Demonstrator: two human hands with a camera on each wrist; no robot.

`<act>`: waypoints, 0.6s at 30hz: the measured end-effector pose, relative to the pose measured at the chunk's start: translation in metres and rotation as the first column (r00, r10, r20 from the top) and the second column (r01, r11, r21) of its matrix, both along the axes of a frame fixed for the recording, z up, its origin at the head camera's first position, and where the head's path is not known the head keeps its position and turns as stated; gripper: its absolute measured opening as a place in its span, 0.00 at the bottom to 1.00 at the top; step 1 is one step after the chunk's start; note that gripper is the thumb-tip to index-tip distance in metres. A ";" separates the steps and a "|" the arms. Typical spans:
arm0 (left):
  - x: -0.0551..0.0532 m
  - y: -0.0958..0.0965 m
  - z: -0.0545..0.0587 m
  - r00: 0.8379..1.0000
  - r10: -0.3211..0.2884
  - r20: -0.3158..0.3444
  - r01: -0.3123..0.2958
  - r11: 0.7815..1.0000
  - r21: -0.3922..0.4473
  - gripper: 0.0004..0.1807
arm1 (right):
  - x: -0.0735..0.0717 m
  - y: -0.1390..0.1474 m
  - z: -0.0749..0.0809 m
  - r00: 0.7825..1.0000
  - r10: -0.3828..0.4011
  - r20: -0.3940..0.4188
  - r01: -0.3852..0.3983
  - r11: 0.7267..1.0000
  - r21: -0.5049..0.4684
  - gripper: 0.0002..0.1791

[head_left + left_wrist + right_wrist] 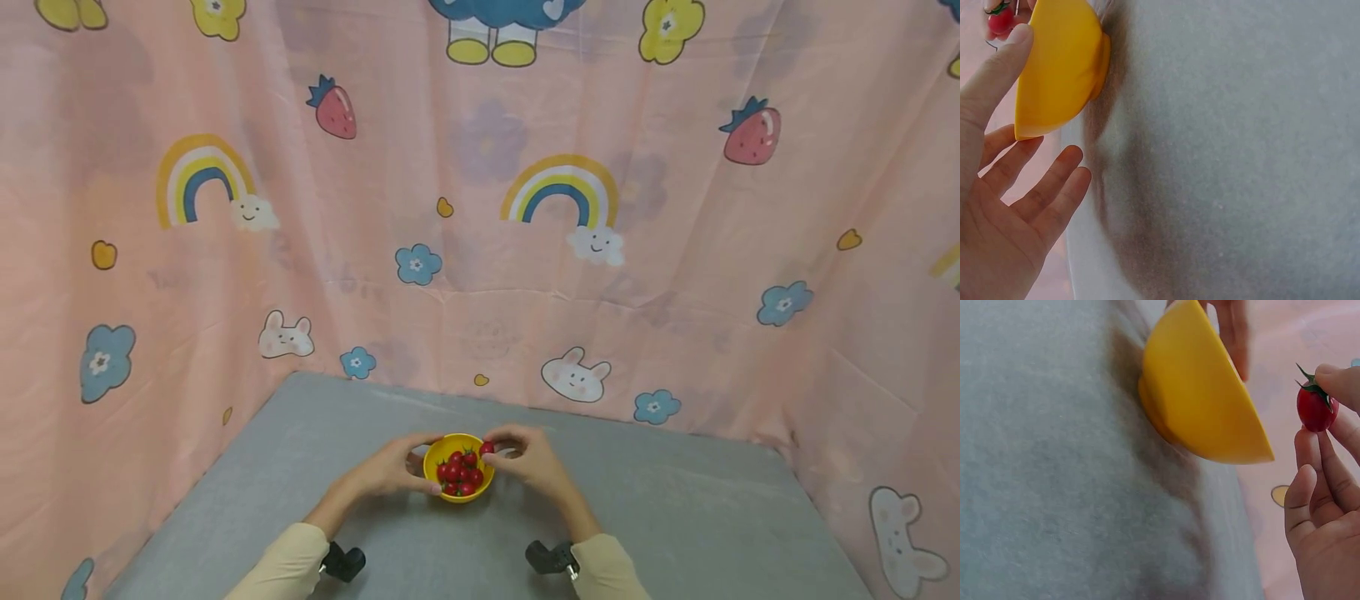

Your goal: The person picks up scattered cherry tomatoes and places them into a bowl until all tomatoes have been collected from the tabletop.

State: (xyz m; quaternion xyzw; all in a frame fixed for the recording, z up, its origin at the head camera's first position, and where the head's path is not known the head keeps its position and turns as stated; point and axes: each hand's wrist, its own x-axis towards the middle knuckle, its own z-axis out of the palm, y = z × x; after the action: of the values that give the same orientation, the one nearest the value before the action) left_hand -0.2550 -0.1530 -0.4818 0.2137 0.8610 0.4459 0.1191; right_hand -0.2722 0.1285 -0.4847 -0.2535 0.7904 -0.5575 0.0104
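A yellow bowl [454, 443] stands on the grey table, holding several red cherry tomatoes [459, 473] with green stems. My left hand [390, 467] grips the bowl's left side, thumb at the near rim and fingers at the far rim. In the left wrist view the thumb lies against the rim of the bowl [1063, 69], while the lower fingers spread free. At the bowl's right edge, my right hand [534, 460] pinches a single cherry tomato [1316, 411] between thumb and fingertips. That tomato is level with the rim, its green stem pointing toward the thumb.
The grey tabletop [675, 517] spreads around the bowl. A pink curtain [480, 325] printed with rainbows, rabbits and flowers rises behind the table and along both sides. Black wrist mounts [551, 557] sit at both sleeve cuffs.
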 end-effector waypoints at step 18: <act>0.001 -0.004 0.000 0.999 -0.023 -0.047 0.022 1.000 -0.015 0.45 | 0.009 0.030 -0.005 0.999 -0.033 0.002 0.033 0.999 0.032 0.10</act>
State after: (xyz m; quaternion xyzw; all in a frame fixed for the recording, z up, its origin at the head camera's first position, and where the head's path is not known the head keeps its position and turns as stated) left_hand -0.2542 -0.1572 -0.4819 0.2329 0.8644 0.4329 0.1055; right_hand -0.2627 0.1583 -0.4897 -0.2393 0.8034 -0.5452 0.0063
